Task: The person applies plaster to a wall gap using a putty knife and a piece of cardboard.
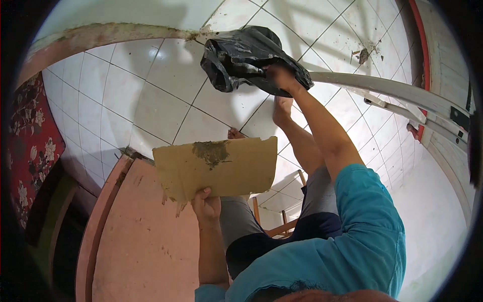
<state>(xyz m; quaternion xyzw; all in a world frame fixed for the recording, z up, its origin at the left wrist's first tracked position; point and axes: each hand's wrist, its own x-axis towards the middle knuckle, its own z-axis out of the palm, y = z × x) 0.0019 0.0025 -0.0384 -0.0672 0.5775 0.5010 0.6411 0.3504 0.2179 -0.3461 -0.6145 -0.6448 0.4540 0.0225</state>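
My left hand (206, 205) grips the near edge of a flat brown piece of cardboard (249, 168), thumb on top. A patch of dark grey dirt (212, 152) lies near the cardboard's far edge. Beyond it, my right arm reaches out to a crumpled black plastic bag (251, 40). My right hand (280, 78) is closed on the bag's near right side; its fingers are partly blurred. The bag's mouth gapes toward the left, apart from the cardboard.
White floor tiles (161, 105) spread below, with a small heap of debris (363, 55) at the far right. A pink panel (151, 231) stands at my left, near a red floral cloth (35, 136). A pale metal frame (392, 88) juts in from the right.
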